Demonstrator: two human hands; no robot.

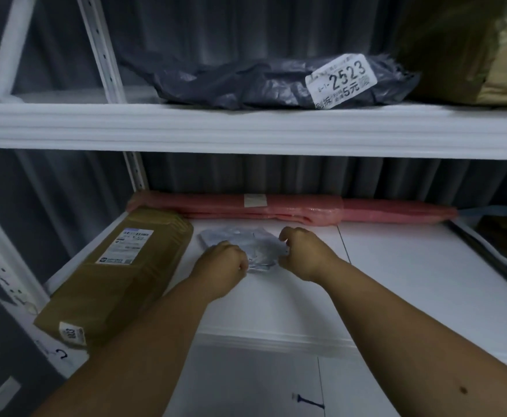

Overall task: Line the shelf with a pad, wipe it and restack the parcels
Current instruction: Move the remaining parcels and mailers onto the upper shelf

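Left hand (pixel 220 260): forearm extended forward, fingers curled, pinching the near-left edge of the crumpled wipe (pixel 240 245). Right hand (pixel 302 251): forearm extended likewise (bare, both), fingers curled, pinching the wipe's right edge.

Box (pixel 117 272) left on shelf (pixel 396 281) — flat packet (pixel 237 236) right, roll (pixel 291 210) behind

Matt white shelf (pixel 396 281); crinkled glossy plastic wrapper (pixel 240 239)
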